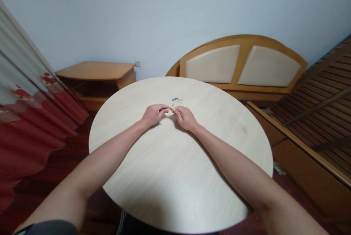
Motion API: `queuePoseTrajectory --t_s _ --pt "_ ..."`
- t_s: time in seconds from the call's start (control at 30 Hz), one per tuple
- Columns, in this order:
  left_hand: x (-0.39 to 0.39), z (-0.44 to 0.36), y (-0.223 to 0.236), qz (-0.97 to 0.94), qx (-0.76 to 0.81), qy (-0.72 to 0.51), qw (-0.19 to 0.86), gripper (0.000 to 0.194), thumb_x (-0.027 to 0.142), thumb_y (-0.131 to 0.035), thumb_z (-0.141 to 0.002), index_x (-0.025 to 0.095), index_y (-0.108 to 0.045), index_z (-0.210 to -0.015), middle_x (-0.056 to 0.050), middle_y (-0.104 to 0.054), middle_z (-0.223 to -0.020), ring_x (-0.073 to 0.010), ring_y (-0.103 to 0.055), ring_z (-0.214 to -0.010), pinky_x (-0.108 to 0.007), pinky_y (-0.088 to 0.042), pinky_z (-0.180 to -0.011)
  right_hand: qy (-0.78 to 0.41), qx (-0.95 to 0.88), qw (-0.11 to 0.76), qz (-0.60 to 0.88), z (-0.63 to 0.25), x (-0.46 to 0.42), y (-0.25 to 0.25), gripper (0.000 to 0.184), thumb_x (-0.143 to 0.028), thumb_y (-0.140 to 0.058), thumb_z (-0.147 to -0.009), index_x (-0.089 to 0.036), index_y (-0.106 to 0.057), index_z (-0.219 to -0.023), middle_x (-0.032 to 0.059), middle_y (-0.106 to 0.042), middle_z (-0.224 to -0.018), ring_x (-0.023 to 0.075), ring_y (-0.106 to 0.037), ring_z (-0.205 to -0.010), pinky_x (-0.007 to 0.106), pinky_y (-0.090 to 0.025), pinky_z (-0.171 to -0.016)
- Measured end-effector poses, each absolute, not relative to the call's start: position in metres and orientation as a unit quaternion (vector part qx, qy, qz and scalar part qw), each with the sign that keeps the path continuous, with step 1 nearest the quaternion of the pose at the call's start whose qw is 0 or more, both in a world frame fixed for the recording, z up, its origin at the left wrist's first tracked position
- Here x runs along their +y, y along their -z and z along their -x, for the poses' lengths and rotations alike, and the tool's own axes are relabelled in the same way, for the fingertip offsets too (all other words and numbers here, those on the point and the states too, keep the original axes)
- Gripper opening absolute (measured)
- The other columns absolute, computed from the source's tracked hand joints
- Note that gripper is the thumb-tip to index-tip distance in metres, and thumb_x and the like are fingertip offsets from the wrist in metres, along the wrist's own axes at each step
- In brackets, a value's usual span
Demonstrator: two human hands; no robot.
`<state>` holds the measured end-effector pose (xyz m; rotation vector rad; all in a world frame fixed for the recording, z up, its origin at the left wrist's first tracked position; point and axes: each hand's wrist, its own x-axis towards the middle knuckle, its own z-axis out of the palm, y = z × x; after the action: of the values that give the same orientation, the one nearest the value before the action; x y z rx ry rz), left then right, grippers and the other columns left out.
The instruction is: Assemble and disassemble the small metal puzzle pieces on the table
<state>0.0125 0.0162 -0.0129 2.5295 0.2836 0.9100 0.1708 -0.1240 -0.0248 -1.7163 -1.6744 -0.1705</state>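
Observation:
Over the middle of the round table [164, 176], both hands meet at a small tan building-block piece [171, 109] with dark hollows on the side facing me. My left hand [154, 114] pinches its left end between thumb and fingers. At the opposite end, my right hand [185, 117] grips it the same way. Just beyond the hands lie several small grey and dark pieces [175, 99] and a thin tan strip [179, 101]. A few bluish-grey bits [159, 124] rest beside the left wrist, partly covered by it. Fine details of the held piece are too small to tell.
A wooden cabinet [98, 70] stands behind the table at the left, near a red and white curtain [35, 118]. A padded headboard [214, 65] leans at the wall. Along the right side are a wooden bed rail [301, 151] and a slatted panel [323, 99].

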Motion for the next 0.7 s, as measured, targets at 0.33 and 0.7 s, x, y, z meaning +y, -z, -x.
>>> queuePoseTrajectory --t_s 0.33,0.7 --pt "0.013 -0.007 0.003 -0.911 0.154 -0.308 0.228 0.024 0.029 -0.057 -0.098 0.020 -0.077 -0.107 -0.005 -0.080 -0.094 -0.0188 -0.073 -0.085 -0.029 -0.053 -0.080 0.089 -0.494 0.230 0.834 -0.222 -0.157 -0.007 0.025 -0.033 -0.057 -0.094 -0.015 -0.074 -0.099 0.0116 -0.076 -0.101 0.0227 -0.067 -0.089 0.031 -0.045 -0.080" --pt "0.015 -0.007 0.004 -0.914 0.163 -0.296 0.225 0.023 0.024 -0.059 -0.096 0.021 -0.076 -0.110 -0.005 -0.080 -0.095 -0.0181 -0.073 -0.084 -0.030 -0.053 -0.080 0.025 -0.393 0.031 0.919 -0.218 -0.159 -0.016 0.040 -0.037 -0.051 -0.093 -0.010 -0.078 -0.105 0.0223 -0.075 -0.112 0.0338 -0.071 -0.104 0.038 -0.049 -0.084"
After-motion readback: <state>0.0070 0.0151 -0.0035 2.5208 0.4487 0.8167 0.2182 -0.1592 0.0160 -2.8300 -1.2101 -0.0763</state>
